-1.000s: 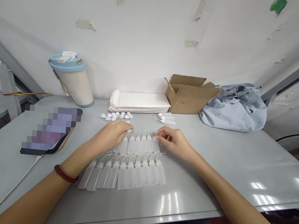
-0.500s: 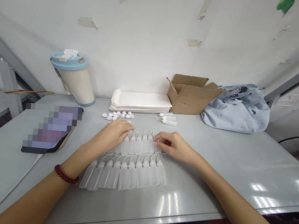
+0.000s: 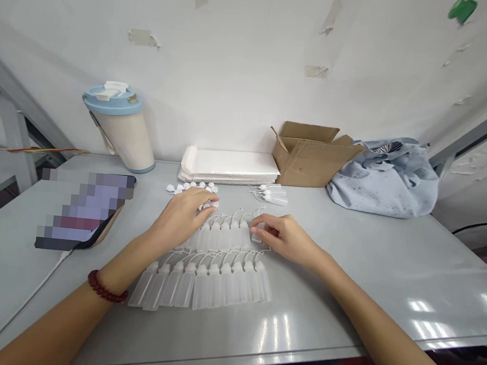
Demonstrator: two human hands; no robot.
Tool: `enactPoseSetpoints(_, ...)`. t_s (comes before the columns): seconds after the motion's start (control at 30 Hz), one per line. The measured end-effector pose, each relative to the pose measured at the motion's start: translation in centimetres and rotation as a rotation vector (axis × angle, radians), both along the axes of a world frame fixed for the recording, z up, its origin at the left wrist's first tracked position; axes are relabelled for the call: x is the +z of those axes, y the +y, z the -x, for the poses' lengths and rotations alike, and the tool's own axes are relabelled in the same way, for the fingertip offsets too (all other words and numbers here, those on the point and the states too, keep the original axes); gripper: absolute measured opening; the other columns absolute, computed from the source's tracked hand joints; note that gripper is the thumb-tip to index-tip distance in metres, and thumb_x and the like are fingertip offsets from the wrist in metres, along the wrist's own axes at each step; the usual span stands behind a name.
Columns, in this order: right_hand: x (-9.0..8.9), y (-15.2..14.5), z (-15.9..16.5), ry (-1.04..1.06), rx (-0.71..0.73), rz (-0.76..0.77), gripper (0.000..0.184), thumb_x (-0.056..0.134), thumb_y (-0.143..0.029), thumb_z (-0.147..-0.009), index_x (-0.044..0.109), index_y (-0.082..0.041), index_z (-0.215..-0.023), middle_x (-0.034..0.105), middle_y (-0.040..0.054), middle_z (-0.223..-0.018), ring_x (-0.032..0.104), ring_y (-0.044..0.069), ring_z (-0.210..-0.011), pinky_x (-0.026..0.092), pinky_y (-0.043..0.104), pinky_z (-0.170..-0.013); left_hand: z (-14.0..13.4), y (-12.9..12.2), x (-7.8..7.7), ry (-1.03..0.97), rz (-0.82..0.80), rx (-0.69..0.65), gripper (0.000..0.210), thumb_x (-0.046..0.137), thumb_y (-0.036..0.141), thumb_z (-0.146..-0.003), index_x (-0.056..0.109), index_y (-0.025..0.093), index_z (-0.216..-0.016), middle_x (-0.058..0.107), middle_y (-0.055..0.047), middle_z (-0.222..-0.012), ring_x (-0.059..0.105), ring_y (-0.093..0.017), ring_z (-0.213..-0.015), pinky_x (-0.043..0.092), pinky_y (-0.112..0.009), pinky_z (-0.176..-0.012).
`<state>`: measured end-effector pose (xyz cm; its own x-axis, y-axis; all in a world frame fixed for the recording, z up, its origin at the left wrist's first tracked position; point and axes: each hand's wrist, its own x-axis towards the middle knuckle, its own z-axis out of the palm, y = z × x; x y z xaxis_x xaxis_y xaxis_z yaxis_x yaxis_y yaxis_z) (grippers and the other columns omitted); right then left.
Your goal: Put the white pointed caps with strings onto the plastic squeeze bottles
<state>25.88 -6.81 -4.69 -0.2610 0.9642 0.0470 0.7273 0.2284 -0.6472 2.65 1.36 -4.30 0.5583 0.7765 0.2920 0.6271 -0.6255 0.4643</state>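
My left hand (image 3: 186, 214) is bent over the far row, thumb and fingers closed around a small white cap (image 3: 212, 205). My right hand (image 3: 279, 236) pinches a small translucent bottle (image 3: 256, 238) at the right end of that row; fingers cover most of it. Between the hands lies the far row of bottles (image 3: 224, 238), each with a thin looped strap. Closer to me, a second row of similar bottles (image 3: 203, 285) lies side by side. Several loose white caps (image 3: 187, 187) are scattered just beyond my left hand.
Behind the caps lies a stack of white flat boxes (image 3: 232, 167). Several more bottles (image 3: 274, 197) lie near an open cardboard box (image 3: 314, 160). A blue cloth bag (image 3: 385, 179) sits right; a tumbler (image 3: 123, 131) and a cabled phone (image 3: 90, 211) are left.
The strap of the bottle in my right hand has swung right, away from the row. My left fingers have shifted slightly away from me, showing more of the white cap.
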Motion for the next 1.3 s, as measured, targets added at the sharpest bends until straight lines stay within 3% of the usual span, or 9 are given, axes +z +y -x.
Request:
enactPoseSetpoints(0.23, -0.5, -0.2, -0.2, -0.073, -0.026, -0.26, 0.019, 0.049, -0.032, -0.091, 0.061, -0.019, -0.098, 0.063, 0.0014, -0.072, 0.047, 0.011, -0.053, 0.037, 0.023, -0.057, -0.6, -1.6, 1.0, -0.288, 0.31, 0.001, 0.021, 0.061, 0.036, -0.082, 0.065, 0.02, -0.094, 0.068, -0.004, -0.095, 0.064, -0.02, -0.087, 0.052, -0.035, -0.079)
enactPoseSetpoints(0.53, -0.3, -1.4, 1.3, -0.056, 0.096, -0.479, 0.015, 0.051, -0.03, -0.091, 0.059, -0.018, -0.092, 0.054, 0.0028, -0.071, 0.048, 0.014, -0.062, 0.037, 0.024, -0.057, -1.7, -2.8, 1.1, -0.438, 0.678, -0.046, 0.028, 0.071, 0.038, -0.072, 0.066, 0.019, -0.092, 0.068, -0.003, -0.088, 0.064, -0.02, -0.085, 0.053, -0.034, -0.076)
enactPoseSetpoints(0.73, 0.3, -2.3, 2.4, 0.261, 0.133, -0.266, 0.006, 0.054, -0.019, -0.085, 0.053, -0.019, -0.079, 0.054, -0.0013, -0.069, 0.049, 0.011, -0.06, 0.038, 0.022, -0.056, -1.5, -2.9, 1.4, -0.496, 0.746, -0.062, 0.026, 0.073, 0.035, -0.072, 0.066, 0.02, -0.092, 0.065, 0.0, -0.079, 0.062, -0.015, -0.07, 0.051, -0.031, -0.072)
enactPoseSetpoints(0.97, 0.8, -2.5, 2.4, 0.473, 0.155, -0.007, 0.015, 0.049, -0.005, -0.074, 0.047, -0.02, -0.073, 0.053, -0.0032, -0.068, 0.046, 0.01, -0.061, 0.037, 0.023, -0.059, -1.5, -3.3, 1.5, -0.528, 0.796, -0.194, 0.017, 0.071, 0.032, -0.074, 0.069, 0.021, -0.087, 0.066, -0.002, -0.095, 0.061, -0.014, -0.071, 0.054, -0.03, -0.069)
enactPoseSetpoints(1.17, 0.8, -2.4, 2.3, 0.701, 0.091, 0.131, 0.016, 0.05, -0.009, -0.072, 0.038, -0.02, -0.069, 0.04, -0.0043, -0.066, 0.038, 0.01, -0.061, 0.033, 0.022, -0.058, -2.0, -4.2, 2.2, -0.475, 0.741, -0.231, 0.01, 0.067, 0.026, -0.073, 0.07, 0.02, -0.081, 0.068, -0.005, -0.094, 0.063, -0.021, -0.088, 0.054, -0.033, -0.076)
enactPoseSetpoints(1.3, 0.8, -2.4, 2.3, 0.861, 0.049, 0.256, 0.017, 0.048, -0.01, -0.065, 0.035, -0.02, -0.067, 0.035, -0.0055, -0.063, 0.032, 0.009, -0.055, 0.028, 0.021, -0.052, -2.2, -5.1, 2.3, -0.493, 0.758, -0.175, 0.028, 0.068, 0.027, -0.073, 0.065, 0.021, -0.1, 0.066, -0.004, -0.09, 0.064, -0.02, -0.085, 0.055, -0.032, -0.071)
